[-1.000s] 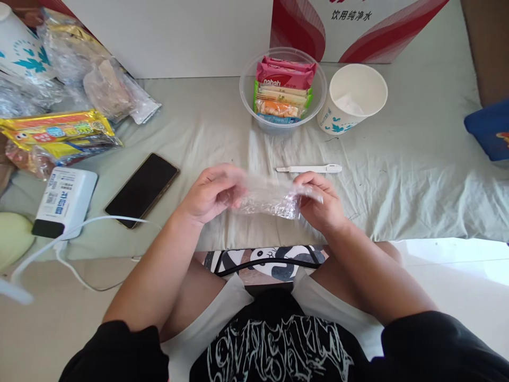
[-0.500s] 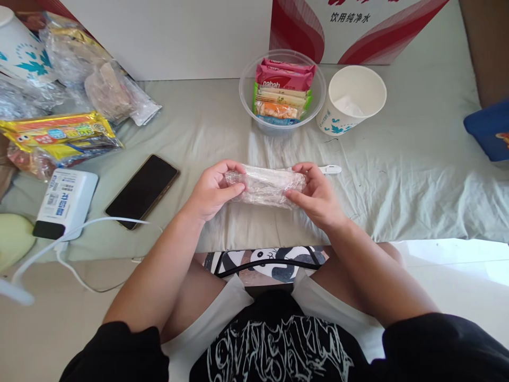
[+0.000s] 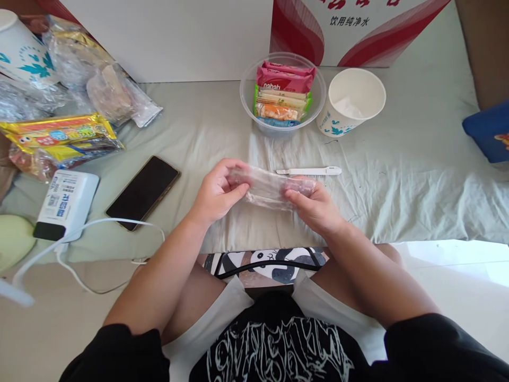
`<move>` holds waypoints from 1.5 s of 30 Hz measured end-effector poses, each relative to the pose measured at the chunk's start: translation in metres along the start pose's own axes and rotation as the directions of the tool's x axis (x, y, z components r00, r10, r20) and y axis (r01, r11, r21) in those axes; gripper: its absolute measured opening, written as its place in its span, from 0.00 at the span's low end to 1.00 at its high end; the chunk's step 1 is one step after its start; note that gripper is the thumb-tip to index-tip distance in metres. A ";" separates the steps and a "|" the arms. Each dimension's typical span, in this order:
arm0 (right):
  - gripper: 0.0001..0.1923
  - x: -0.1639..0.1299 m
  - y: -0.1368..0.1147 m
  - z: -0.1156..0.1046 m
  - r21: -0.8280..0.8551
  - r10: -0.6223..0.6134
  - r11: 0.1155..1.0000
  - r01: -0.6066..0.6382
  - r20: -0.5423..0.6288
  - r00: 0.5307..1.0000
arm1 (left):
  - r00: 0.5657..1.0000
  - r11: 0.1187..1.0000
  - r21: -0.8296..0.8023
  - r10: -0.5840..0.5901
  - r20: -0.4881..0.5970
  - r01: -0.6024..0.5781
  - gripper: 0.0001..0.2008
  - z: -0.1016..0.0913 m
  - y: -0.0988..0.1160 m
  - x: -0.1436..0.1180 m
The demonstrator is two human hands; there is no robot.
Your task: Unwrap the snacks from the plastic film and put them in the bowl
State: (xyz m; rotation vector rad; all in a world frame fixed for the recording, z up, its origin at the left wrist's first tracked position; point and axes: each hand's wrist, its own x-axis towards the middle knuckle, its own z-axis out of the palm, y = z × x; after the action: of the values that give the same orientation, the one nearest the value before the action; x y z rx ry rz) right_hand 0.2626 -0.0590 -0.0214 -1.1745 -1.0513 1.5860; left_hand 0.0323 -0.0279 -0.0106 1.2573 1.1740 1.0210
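Both hands hold a clear plastic wrapper (image 3: 270,188) stretched between them just above the grey-green bed sheet (image 3: 397,175). The left hand (image 3: 217,193) pinches its left end with fingers closed on it; the right hand (image 3: 316,204) grips the right end. A white plastic knife (image 3: 310,171) lies just beyond the wrapper. Further back stand a clear bowl (image 3: 248,109) of snack packets and a paper cup (image 3: 352,101). A phone (image 3: 143,191) lies to the left.

My left hand (image 3: 217,193) and right hand (image 3: 316,204) face each other out front, fingers curled and pinching, forearms angling in from my knees.
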 end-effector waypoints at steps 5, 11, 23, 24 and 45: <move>0.16 -0.005 -0.001 0.004 -0.324 -0.258 0.931 0.169 -0.257 0.931 | 0.932 0.940 0.267 0.279 -0.234 -0.214 0.09 0.009 -0.001 -0.008; 0.11 -0.020 0.001 0.019 -0.356 -0.416 0.846 0.396 0.021 0.909 | 0.974 0.958 0.192 0.197 0.108 -0.215 0.24 0.034 -0.001 -0.022; 0.16 -0.014 0.005 0.016 -0.298 -0.308 0.915 0.272 -0.078 0.948 | 0.970 0.994 -0.104 0.055 0.236 -0.031 0.24 0.036 -0.014 -0.018; 0.15 -0.013 0.006 0.016 -0.308 -0.299 0.915 0.260 -0.087 0.950 | 0.968 0.992 -0.121 0.054 0.246 -0.024 0.26 0.037 -0.014 -0.018; 0.10 -0.010 0.009 0.008 -0.447 -0.376 0.836 0.317 -0.046 0.926 | 0.917 0.955 0.245 0.059 0.394 -0.166 0.14 0.008 0.011 -0.013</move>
State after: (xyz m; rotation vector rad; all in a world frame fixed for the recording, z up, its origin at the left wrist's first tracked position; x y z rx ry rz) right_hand 0.2553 -0.0720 -0.0263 -1.2666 -1.4836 0.9999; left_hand 0.0393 -0.0412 0.0009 1.6757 0.9631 0.6623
